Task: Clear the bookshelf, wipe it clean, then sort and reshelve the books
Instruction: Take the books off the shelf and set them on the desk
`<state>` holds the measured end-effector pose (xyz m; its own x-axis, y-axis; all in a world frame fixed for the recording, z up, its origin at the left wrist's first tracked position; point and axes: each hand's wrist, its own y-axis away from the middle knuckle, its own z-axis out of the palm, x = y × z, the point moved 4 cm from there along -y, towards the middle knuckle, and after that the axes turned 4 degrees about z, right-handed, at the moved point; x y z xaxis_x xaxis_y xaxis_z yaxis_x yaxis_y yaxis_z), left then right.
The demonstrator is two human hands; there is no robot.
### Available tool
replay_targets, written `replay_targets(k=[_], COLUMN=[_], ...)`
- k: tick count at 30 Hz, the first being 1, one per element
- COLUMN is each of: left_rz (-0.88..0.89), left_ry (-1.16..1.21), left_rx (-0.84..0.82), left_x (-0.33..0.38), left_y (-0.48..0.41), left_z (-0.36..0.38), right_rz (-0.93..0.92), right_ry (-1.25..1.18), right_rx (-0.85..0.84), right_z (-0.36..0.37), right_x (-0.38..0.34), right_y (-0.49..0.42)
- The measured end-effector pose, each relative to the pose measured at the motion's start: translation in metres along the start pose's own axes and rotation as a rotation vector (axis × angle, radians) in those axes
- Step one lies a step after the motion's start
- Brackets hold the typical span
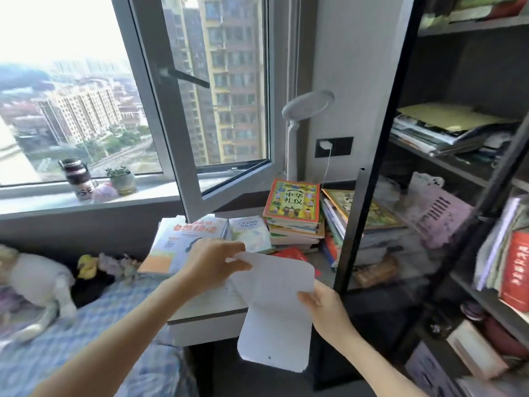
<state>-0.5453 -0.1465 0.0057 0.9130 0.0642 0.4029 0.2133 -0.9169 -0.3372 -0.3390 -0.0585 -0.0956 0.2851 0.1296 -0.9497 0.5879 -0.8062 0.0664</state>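
A white folded card or thin booklet (274, 305) with rounded corners hangs open in front of me, its lower flap drooping. My left hand (213, 260) pinches its top left corner. My right hand (325, 306) grips its right edge. Behind it, stacks of books (292, 213) lie on a small desk (211, 306) under the window. The dark bookshelf (458, 167) stands at the right behind a glass door with a black frame (372, 173); a pile of papers (446, 124) and upright books with a red one (515, 270) sit on its shelves.
A white desk lamp (303, 110) stands behind the book stacks. The open window sash (217, 179) leans in over the desk. A bottle (77, 179) and a small plant (121, 179) sit on the sill. A bed with a checked blue cover (86, 325) and soft toys lies at the left.
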Motion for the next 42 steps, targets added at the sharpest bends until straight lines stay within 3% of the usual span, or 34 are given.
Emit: replay_targets(k=[5, 10, 14, 16, 21, 29, 35, 42], left_rz=[0.248, 0.510, 0.617, 0.640, 0.691, 0.501, 0.464, 0.679], left_ry=[-0.234, -0.355, -0.410, -0.435, -0.333, -0.388, -0.343, -0.096], left_rx=[-0.098, -0.210, -0.269, -0.333, -0.304, -0.312, -0.294, -0.207], left_x=[-0.060, -0.118, -0.169, -0.186, -0.208, -0.210, -0.198, -0.112], left_y=[-0.066, -0.159, -0.224, -0.246, -0.282, -0.306, -0.292, -0.274], left_z=[0.003, 0.026, 0.060, 0.078, 0.108, 0.131, 0.126, 0.084], right_rz=[0.039, 0.186, 0.255, 0.289, 0.410, 0.515, 0.543, 0.522], right_ry=[0.205, 0.091, 0.031, 0.027, -0.010, 0.109, 0.143, 0.010], right_rx=[0.096, 0.240, 0.327, 0.342, 0.337, 0.315, 0.318, 0.374], right_z=[0.046, 0.082, 0.101, 0.107, 0.115, 0.109, 0.097, 0.055], right_x=[0.003, 0.007, 0.013, 0.022, 0.035, 0.039, 0.034, -0.002], right_y=[-0.064, -0.149, -0.210, -0.238, -0.278, -0.302, -0.288, -0.243])
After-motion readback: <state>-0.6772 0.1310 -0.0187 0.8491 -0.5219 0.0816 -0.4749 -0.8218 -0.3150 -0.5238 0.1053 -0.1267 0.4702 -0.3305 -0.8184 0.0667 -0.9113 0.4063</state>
